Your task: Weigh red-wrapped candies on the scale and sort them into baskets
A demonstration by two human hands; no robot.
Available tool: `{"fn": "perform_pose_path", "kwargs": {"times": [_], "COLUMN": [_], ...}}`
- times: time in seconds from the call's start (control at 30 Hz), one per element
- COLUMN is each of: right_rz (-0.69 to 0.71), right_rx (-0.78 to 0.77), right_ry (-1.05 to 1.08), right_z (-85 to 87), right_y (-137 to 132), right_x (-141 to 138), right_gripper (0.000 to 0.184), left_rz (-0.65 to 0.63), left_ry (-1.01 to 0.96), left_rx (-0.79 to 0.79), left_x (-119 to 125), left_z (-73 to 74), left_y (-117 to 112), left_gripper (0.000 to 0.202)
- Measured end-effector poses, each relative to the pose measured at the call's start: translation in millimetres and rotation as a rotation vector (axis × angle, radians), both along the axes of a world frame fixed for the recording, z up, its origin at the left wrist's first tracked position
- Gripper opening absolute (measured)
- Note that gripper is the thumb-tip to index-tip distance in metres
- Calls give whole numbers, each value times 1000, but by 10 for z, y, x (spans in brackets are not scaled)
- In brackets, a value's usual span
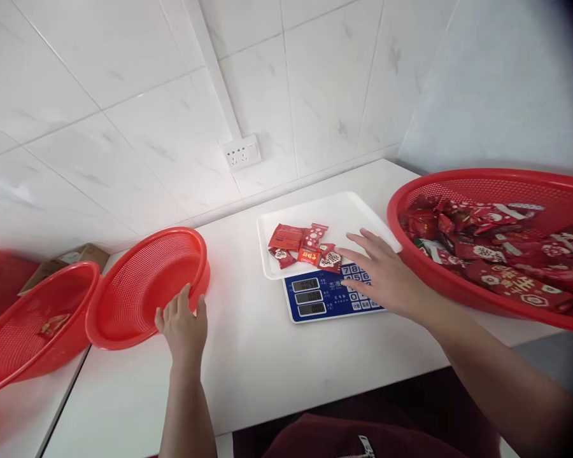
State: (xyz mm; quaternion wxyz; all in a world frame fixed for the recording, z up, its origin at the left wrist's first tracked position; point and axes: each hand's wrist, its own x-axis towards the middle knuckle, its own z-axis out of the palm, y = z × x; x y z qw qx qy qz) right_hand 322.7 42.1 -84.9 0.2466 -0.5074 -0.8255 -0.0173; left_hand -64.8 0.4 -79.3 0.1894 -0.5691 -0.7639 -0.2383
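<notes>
My left hand [184,324] grips the near rim of an empty red mesh basket [143,289] and tilts it up toward me. My right hand [386,273] hovers open, fingers spread, over the keypad of a blue-faced scale [329,294]. Its fingertips point at several red candy packets [303,245] lying on the scale's white tray [344,213]. A large red basket [463,191] full of red wrapped candies [501,248] sits at the right, just beyond my right wrist.
A second red basket [28,324] with one packet inside stands at the far left on an adjoining surface, and a cardboard box [76,257] sits behind it. A wall socket [241,152] is set in the tiled wall. The white table [267,362] carries everything.
</notes>
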Motion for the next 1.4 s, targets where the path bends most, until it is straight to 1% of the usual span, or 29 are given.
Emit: {"fn": "perform_pose_path", "kwargs": {"times": [0.13,0.27,0.43,0.5,0.6,0.73,0.8,0.83,0.9,1.0,1.07,1.13,1.2,1.27,1.33,1.4], "right_rz": [65,97,161,143,59,-59,-87,-80,-40,6,11,11,27,60,93,108], "right_rx": [-15,-51,-112,-127,-143,-172,-206,-231,-285,-343,-354,-353,-363,-385,-398,-385], "right_ry": [-80,-86,-21,26,90,114,93,73,22,-51,-84,-102,-120,-141,-149,-128], "right_z": [31,90,216,269,360,510,561,571,557,482,434,412,413,421,420,407], "right_y": [128,217,260,268,290,340,362,370,387,418,447,478,505,523,533,537], "right_x": [-87,-168,-218,-220,-211,-208,-220,-232,-265,-329,-367,-390,-399,-401,-400,-391], "right_gripper": [47,44,34,32,34,34,32,31,33,47,52,52,52,51,48,41], "left_rz": [-154,-284,-401,-417,-413,-417,-417,-419,-428,-458,-480,-484,-443,-349,-246,-185], "left_ry": [78,79,96,99,108,125,125,122,113,99,86,72,63,45,12,-32], "left_rx": [4,7,61,74,106,159,192,217,281,376,407,426,442,447,427,379], "left_x": [234,435,559,579,588,592,597,600,600,586,570,552,531,501,459,408], "left_z": [-50,-46,-59,-77,-110,-155,-180,-193,-225,-279,-308,-320,-314,-295,-277,-272], "left_y": [-3,-53,-90,-99,-106,-106,-103,-102,-98,-93,-91,-90,-90,-89,-87,-89], "left_gripper": [41,36,30,29,28,27,27,26,25,23,22,20,20,20,22,25]}}
